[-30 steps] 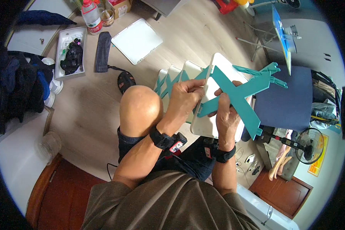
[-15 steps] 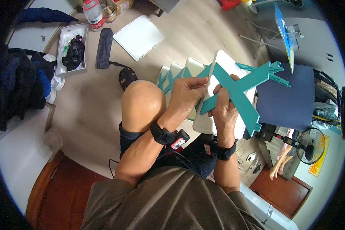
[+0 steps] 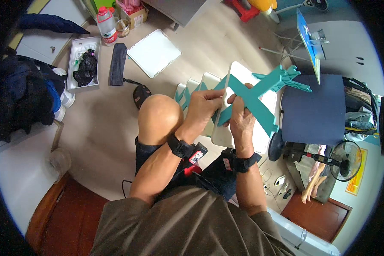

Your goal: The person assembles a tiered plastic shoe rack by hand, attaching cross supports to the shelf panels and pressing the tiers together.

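Note:
A tiered rack of white shelf panels and teal X-shaped pieces leans across in front of my knees. My left hand (image 3: pixel 202 109) is closed, pinching the near white shelf panel (image 3: pixel 223 135) at its left edge between thumb and fingers. My right hand (image 3: pixel 243 123) is closed around the lower part of a teal X-shaped brace (image 3: pixel 260 109), which lies against that panel. Teal pronged ends (image 3: pixel 292 79) stick out beyond the brace at upper right. Further white shelf panels (image 3: pixel 210 80) stand behind my left hand. My right fingertips are partly hidden behind the brace.
A loose white panel (image 3: pixel 154 53) lies on the floor ahead. Left of it are a dark folded strap (image 3: pixel 117 64), a white box (image 3: pixel 70 77) with a black bag, and a large bottle (image 3: pixel 106 26). At right stand a blue-grey seat (image 3: pixel 313 111) and a fan (image 3: pixel 345 161).
The view has shifted slightly. The brace and near panel have moved a little left and tilted, with both hands keeping their hold.

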A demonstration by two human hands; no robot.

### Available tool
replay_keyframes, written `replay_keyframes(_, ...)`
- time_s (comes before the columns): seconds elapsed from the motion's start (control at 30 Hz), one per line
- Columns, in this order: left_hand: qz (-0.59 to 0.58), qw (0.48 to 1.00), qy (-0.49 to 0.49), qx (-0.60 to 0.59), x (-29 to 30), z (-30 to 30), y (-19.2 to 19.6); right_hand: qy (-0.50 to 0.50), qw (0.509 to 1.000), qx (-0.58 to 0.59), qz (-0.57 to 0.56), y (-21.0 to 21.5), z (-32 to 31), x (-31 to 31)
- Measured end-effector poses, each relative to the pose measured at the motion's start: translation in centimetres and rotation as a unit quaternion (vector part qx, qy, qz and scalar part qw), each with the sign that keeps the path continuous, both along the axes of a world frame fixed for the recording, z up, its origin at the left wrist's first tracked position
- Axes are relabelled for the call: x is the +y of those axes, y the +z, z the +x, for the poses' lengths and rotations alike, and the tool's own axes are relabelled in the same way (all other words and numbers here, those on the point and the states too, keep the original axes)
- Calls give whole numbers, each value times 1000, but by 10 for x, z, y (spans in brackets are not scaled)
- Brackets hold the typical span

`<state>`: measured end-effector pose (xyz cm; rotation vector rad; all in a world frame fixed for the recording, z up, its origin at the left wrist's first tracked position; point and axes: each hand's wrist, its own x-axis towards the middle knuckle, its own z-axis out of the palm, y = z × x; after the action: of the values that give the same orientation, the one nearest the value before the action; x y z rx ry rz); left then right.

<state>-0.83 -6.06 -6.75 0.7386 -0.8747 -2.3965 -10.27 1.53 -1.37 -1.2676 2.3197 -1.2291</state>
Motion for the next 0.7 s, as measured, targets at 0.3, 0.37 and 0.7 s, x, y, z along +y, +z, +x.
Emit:
replay_keyframes(0.3, -10, 1000, -10, 20, -3, -5, -8, 18, 996, 15, 91, 21, 15, 8)
replay_keyframes(0.37, -24, 1000, -1, 14, -3, -4, -17, -4, 977, -197, 87, 31, 20, 17)
replay_keyframes(0.7, -77, 996, 30, -31, -2, 2, 6, -3, 992, -104, -74, 61, -12, 174)
